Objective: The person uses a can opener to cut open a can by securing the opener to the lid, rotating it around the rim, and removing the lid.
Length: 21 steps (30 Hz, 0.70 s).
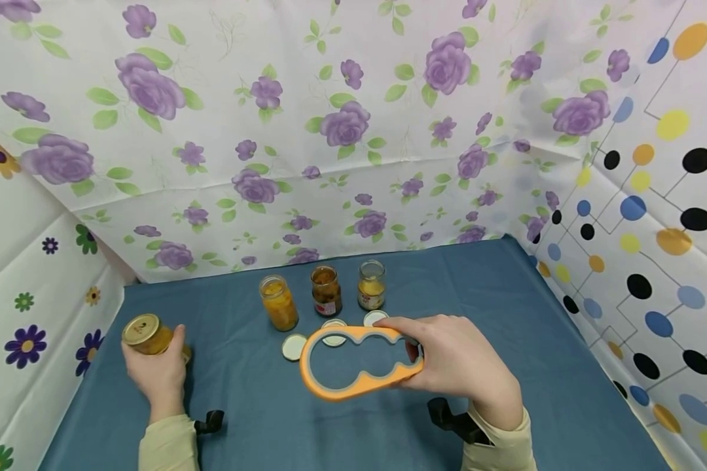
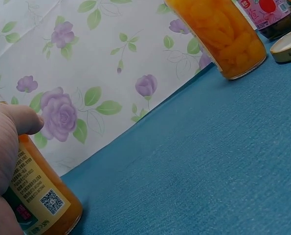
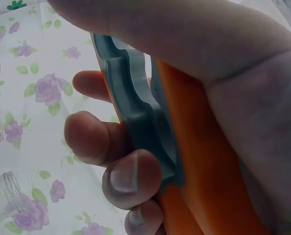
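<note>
At the left of the cloth, my left hand (image 1: 158, 369) grips a glass jar of yellow-orange food (image 2: 45, 196) with a gold lid (image 1: 141, 329) on it. The jar's label with a square code shows in the left wrist view. My right hand (image 1: 462, 356) holds an orange jar opener (image 1: 332, 394) by one end, its big loop pointing left. Grey wavy teeth (image 3: 130, 107) line the inside of the opener, and my fingers curl round it in the right wrist view. The opener hangs over the cloth, in front of loose lids.
Three lidless jars stand toward the back: a jar of orange fruit (image 1: 279, 306), a jar of dark food (image 1: 326, 294) and a jar of yellow food (image 1: 372, 288). Before them lie a pale lid (image 1: 294, 347) and two more. Patterned sheets wall in the blue cloth (image 1: 259, 418).
</note>
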### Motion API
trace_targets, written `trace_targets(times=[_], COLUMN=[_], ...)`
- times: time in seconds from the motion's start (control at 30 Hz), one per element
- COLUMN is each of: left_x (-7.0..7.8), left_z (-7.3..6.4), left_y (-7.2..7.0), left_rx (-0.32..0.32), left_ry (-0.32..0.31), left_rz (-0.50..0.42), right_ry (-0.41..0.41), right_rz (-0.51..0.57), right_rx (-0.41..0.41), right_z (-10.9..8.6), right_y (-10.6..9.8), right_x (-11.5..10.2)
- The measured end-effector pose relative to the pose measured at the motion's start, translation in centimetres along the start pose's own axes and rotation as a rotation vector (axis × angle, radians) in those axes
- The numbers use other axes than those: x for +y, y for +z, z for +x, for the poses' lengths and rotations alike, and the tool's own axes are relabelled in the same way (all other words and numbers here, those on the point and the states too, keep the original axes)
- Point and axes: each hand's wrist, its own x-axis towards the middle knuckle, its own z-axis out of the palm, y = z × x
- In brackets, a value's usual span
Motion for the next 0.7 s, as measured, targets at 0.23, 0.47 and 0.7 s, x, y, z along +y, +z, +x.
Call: trace_targets(times=[0.23, 0.47, 0.7], left_x=[-0.01, 0.08, 0.79], left_z=[-0.06, -0.21, 0.0], left_y=[-0.01, -0.16, 0.01], left_rx=[-0.001, -0.009, -0.03], left_ry=[0.003, -0.017, -0.031], left_rz=[-0.003, -0.03, -0.089], right_ry=[0.0, 0.014, 0.011], right_rz=[0.007, -0.001, -0.009], right_rx=[0.0, 0.003, 0.019], right_z=[-0.04, -0.13, -0.02], right_y=[-0.03, -0.06, -0.17], right_x=[-0.01, 0.03, 0.0])
